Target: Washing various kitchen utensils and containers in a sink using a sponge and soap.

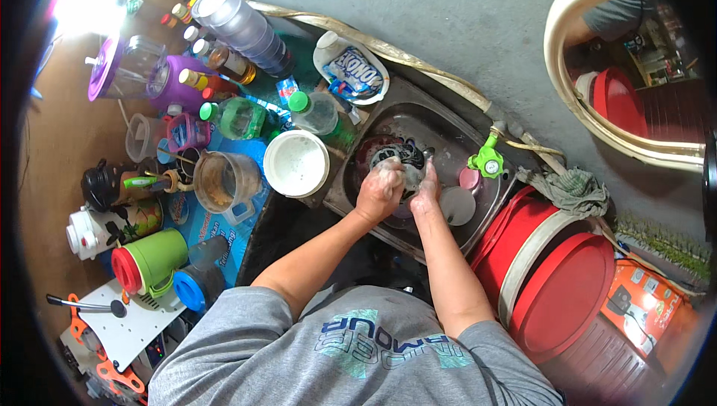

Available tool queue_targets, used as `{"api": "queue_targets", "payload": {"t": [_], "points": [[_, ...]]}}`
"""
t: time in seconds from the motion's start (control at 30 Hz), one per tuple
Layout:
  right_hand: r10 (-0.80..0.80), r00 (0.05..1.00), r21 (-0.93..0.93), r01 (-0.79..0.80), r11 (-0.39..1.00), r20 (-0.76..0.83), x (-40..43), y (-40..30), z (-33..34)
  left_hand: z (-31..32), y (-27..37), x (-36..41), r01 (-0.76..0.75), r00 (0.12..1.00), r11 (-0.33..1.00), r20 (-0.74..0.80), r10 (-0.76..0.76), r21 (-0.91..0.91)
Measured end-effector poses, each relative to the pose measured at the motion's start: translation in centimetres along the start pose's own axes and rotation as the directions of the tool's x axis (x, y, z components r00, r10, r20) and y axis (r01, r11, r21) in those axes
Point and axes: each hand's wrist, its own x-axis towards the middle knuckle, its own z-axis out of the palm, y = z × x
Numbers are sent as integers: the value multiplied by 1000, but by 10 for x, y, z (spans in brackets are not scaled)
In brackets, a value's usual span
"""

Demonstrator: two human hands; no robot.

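Note:
Both hands are over a dark metal sink (476, 126). My left hand (383, 188) is covered in white suds, its fingers curled; whatever may be inside them is hidden. My right hand (427, 186) supports a foamy, pale dish (413, 177) from its right side, thumb pointing up. The left hand's fingers touch or nearly touch that dish. Just beyond the hands, a dark item with pale markings (395, 153) lies among other wet dishes, partly hidden. To the right of my right hand, a translucent round dish (457, 206) and a pink cup (469, 178) lie in the sink.
A green tap (486, 160) juts over the sink's right side. A white bucket (296, 163) stands left of it, near plastic bottles (315, 113) and a clear measuring jug (225, 182). Red lidded drums (563, 297) are at the right, a cloth (577, 190) above them.

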Motion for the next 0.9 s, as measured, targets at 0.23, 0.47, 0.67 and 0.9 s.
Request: {"api": "queue_targets", "payload": {"t": [0.23,0.47,0.67,0.9], "points": [[-139,989,-70,135,988,-48,-27,12,1,10,-6,64,492,855,858,102,-508,147],[-126,989,244,141,960,-74,-6,-12,-2,5,27,-1,91,996,995,-19,-90,28],[-426,683,-766,642,-38,594,12,5,-6,-24,46,35,200,969,957,102,-224,209],[2,413,-381,843,-380,911,-7,28,6,-159,63,44,355,933,815,-232,-275,458]]}}
